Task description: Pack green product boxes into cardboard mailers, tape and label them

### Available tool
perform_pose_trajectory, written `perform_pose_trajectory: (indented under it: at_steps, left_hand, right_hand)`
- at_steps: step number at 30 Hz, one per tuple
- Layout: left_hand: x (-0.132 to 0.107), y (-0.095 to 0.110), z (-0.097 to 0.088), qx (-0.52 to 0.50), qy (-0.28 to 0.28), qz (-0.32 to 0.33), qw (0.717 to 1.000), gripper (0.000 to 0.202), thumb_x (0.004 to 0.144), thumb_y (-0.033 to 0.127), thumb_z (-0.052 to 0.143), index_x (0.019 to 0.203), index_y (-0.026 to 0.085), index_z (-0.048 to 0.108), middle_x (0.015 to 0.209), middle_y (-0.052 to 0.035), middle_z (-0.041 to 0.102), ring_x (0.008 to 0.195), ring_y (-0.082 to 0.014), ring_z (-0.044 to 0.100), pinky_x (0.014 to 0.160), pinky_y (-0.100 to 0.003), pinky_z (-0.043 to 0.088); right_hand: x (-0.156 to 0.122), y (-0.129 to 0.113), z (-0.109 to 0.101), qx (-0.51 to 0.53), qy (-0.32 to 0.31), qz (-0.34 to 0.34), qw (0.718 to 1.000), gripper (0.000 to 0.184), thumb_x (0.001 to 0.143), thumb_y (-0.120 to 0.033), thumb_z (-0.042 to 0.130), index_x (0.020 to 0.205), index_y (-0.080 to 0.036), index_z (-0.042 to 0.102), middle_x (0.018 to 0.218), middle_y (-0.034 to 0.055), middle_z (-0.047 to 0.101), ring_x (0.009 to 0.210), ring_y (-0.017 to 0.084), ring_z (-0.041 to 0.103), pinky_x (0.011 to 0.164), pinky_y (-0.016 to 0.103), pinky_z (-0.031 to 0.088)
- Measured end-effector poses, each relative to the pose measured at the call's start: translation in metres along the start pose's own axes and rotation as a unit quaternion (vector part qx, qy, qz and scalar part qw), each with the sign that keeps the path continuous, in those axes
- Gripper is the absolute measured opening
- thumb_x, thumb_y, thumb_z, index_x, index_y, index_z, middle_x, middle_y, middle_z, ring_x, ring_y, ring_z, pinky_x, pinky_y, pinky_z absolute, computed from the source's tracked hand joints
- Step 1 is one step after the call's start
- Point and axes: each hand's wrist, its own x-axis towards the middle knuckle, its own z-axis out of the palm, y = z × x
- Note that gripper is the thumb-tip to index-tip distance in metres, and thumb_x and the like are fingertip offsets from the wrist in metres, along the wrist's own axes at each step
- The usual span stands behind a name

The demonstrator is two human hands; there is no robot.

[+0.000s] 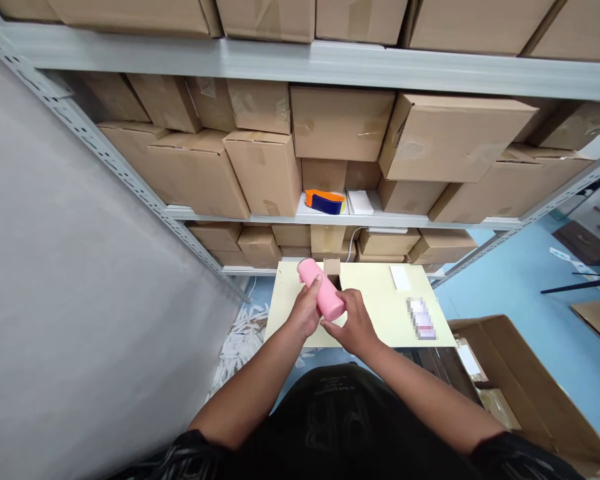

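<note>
While both hands grip it, pink cylinder slants up-left.

Free room and obstacles. The surface lies bare between the small box at its far edge and the white card, and again between the right hand and a blurred packet near the right edge. Both hands, the left hand included, close around a pink tube and fill the near left. Shelves packed with cartons close the far side; a grey wall bounds the left.
</note>
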Motion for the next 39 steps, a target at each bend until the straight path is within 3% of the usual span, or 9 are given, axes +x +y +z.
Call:
perform_pose_trajectory:
  at_steps: [7, 13, 17, 24, 26, 28, 31, 34, 39]
  left_hand:
    - [-0.007, 0.004, -0.020, 0.149, -0.203, 0.093, 0.963, 0.064, 0.069, 0.033, 0.084, 0.125, 0.021, 0.055, 0.112, -0.0085, 0.068, 0.100, -0.0255, 0.067, 0.091, -0.042, 0.053]
    - [-0.012, 0.004, -0.022, 0.222, -0.355, 0.084, 0.904, 0.087, 0.066, 0.026, 0.081, 0.145, 0.022, 0.044, 0.123, -0.0113, 0.064, 0.103, -0.0268, 0.063, 0.089, -0.040, 0.052]
    - [-0.013, 0.004, -0.022, 0.293, -0.383, 0.078, 0.873, 0.084, 0.060, 0.018, 0.080, 0.139, 0.019, 0.051, 0.118, -0.0083, 0.065, 0.096, -0.0239, 0.061, 0.085, -0.037, 0.051]
    - [0.004, 0.014, -0.024, 0.322, -0.390, 0.059, 0.861, 0.059, 0.067, 0.028, 0.081, 0.124, 0.020, 0.066, 0.108, -0.0081, 0.069, 0.099, -0.0284, 0.065, 0.087, -0.037, 0.052]
    - [0.024, 0.015, -0.026, 0.350, -0.330, 0.082, 0.873, 0.040, 0.073, 0.033, 0.078, 0.111, 0.021, 0.070, 0.106, -0.0084, 0.070, 0.105, -0.0284, 0.064, 0.093, -0.038, 0.050]
    - [0.049, 0.011, -0.031, 0.420, -0.182, 0.122, 0.881, 0.025, 0.077, 0.038, 0.074, 0.095, 0.022, 0.069, 0.098, -0.0078, 0.069, 0.099, -0.0266, 0.064, 0.089, -0.036, 0.049]
    - [0.086, -0.005, -0.037, 0.540, 0.009, 0.142, 0.830, 0.031, 0.076, 0.049, 0.075, 0.083, 0.022, 0.062, 0.092, -0.0068, 0.067, 0.088, -0.0250, 0.062, 0.079, -0.033, 0.046]
    - [0.110, -0.023, -0.040, 0.597, 0.040, 0.110, 0.794, 0.038, 0.072, 0.053, 0.078, 0.077, 0.023, 0.056, 0.090, -0.0067, 0.066, 0.086, -0.0253, 0.062, 0.073, -0.031, 0.041]
    - [0.123, -0.040, -0.045, 0.544, 0.025, 0.062, 0.836, 0.031, 0.079, 0.041, 0.070, 0.065, 0.023, 0.049, 0.073, -0.0047, 0.063, 0.083, -0.0253, 0.062, 0.069, -0.031, 0.039]
  right_hand:
    - [0.007, 0.030, -0.032, 0.187, -0.018, 0.103, 0.977, 0.054, 0.097, -0.053, 0.057, 0.141, -0.028, 0.040, 0.126, 0.0126, 0.058, 0.107, 0.026, 0.060, 0.096, 0.049, 0.052]
    - [0.049, 0.017, -0.055, 0.266, -0.126, 0.099, 0.951, 0.087, 0.081, -0.059, 0.078, 0.153, -0.032, 0.035, 0.149, 0.0126, 0.047, 0.125, 0.028, 0.056, 0.103, 0.045, 0.049]
    - [0.050, 0.011, -0.055, 0.294, -0.169, 0.115, 0.934, 0.077, 0.074, -0.053, 0.086, 0.138, -0.027, 0.053, 0.139, 0.0101, 0.057, 0.128, 0.029, 0.056, 0.107, 0.042, 0.045]
    - [0.046, 0.028, -0.061, 0.218, -0.122, 0.148, 0.957, 0.055, 0.072, -0.042, 0.084, 0.118, -0.023, 0.061, 0.105, 0.0044, 0.067, 0.093, 0.023, 0.064, 0.084, 0.036, 0.054]
    - [0.051, 0.038, -0.067, 0.204, -0.065, 0.168, 0.962, 0.053, 0.072, -0.041, 0.082, 0.116, -0.022, 0.061, 0.103, 0.0050, 0.068, 0.090, 0.023, 0.065, 0.080, 0.036, 0.055]
    - [0.061, 0.049, -0.072, 0.182, 0.001, 0.187, 0.965, 0.055, 0.071, -0.041, 0.082, 0.117, -0.021, 0.059, 0.102, 0.0059, 0.069, 0.089, 0.024, 0.065, 0.079, 0.037, 0.056]
    - [0.082, 0.064, -0.077, 0.138, 0.074, 0.184, 0.970, 0.062, 0.067, -0.041, 0.085, 0.119, -0.020, 0.058, 0.109, 0.0085, 0.068, 0.096, 0.026, 0.066, 0.086, 0.040, 0.056]
    - [0.105, 0.074, -0.072, 0.121, 0.105, 0.165, 0.973, 0.066, 0.066, -0.041, 0.086, 0.121, -0.019, 0.058, 0.116, 0.0109, 0.066, 0.102, 0.027, 0.065, 0.093, 0.042, 0.055]
    - [0.130, 0.091, -0.045, 0.159, 0.109, 0.168, 0.967, 0.068, 0.071, -0.044, 0.082, 0.127, -0.018, 0.053, 0.118, 0.0117, 0.065, 0.104, 0.026, 0.065, 0.094, 0.041, 0.055]
